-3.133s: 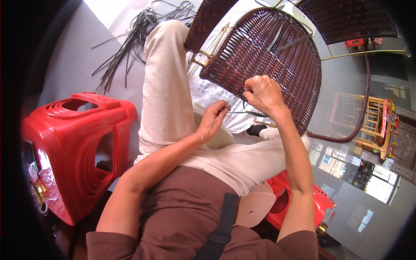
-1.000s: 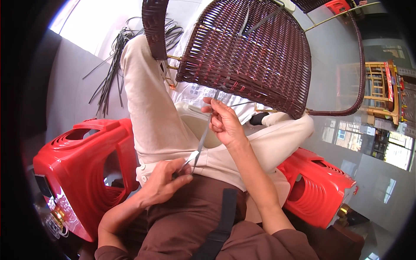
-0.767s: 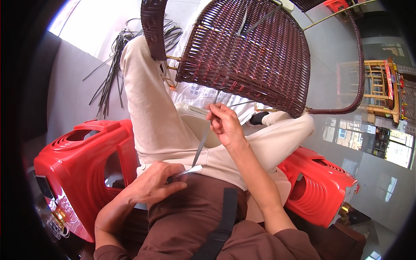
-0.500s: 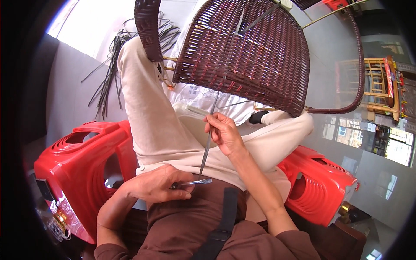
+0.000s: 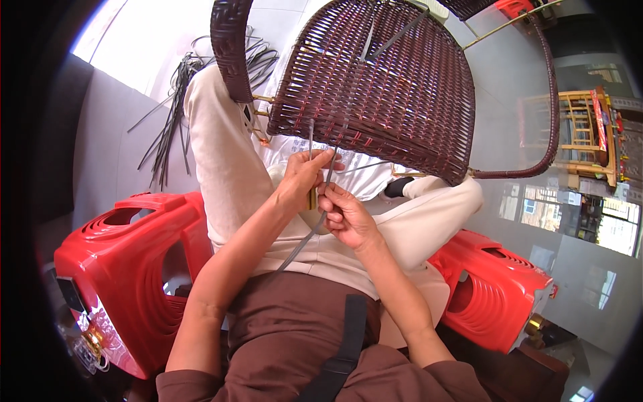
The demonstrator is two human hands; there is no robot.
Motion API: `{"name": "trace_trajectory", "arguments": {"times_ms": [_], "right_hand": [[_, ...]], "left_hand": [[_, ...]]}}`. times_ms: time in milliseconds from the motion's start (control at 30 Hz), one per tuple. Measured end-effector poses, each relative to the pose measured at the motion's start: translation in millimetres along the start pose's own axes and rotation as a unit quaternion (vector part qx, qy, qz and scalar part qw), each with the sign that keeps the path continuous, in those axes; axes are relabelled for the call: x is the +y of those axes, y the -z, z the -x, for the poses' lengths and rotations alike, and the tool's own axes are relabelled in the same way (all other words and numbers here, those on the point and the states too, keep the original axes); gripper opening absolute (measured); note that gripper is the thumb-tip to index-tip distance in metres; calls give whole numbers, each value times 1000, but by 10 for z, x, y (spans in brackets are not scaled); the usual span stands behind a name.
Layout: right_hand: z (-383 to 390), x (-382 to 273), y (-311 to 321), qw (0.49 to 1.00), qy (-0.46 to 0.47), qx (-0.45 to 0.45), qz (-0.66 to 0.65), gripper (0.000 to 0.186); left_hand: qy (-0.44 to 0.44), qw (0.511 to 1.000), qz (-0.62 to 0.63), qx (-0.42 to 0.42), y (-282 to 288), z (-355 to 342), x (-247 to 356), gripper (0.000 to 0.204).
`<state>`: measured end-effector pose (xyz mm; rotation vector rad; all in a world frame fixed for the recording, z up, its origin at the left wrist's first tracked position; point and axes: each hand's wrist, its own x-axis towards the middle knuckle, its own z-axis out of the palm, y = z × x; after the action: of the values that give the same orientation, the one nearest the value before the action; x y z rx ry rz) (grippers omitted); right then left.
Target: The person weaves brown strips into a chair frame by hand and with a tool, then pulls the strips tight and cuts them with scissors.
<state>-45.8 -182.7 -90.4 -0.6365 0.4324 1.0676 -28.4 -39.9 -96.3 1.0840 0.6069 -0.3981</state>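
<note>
A dark brown woven chair seat is tilted up in front of my knees, and grey flat strips cross its weave. My left hand is closed around a flat-bladed screwdriver; its metal blade points up at the seat's near edge, and a bit of yellowish handle shows below the fist. Whether the tip is inside the weave I cannot tell. Close beside it, my right hand pinches a grey strip. That strip comes down from the seat edge, passes the fingers and trails onto my lap.
Red plastic stools stand at my left and right. A bundle of loose grey strips lies on the floor at the far left. The chair's curved armrests rise on both sides. A wooden chair stands at the far right.
My left hand has gone from my lap up to the seat's near edge, turning the screwdriver blade upward. My right hand has shifted slightly down, still pinching the strip.
</note>
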Motion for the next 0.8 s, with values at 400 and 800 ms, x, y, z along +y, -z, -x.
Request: {"name": "trace_trajectory", "arguments": {"times_ms": [400, 800], "right_hand": [[30, -47, 3, 999, -19, -4, 42, 13], [47, 22, -35, 965, 6, 20, 263, 14]], "left_hand": [[-42, 996, 68, -26, -43, -45, 52, 11], [-110, 985, -103, -79, 284, 408, 128, 13]]}}
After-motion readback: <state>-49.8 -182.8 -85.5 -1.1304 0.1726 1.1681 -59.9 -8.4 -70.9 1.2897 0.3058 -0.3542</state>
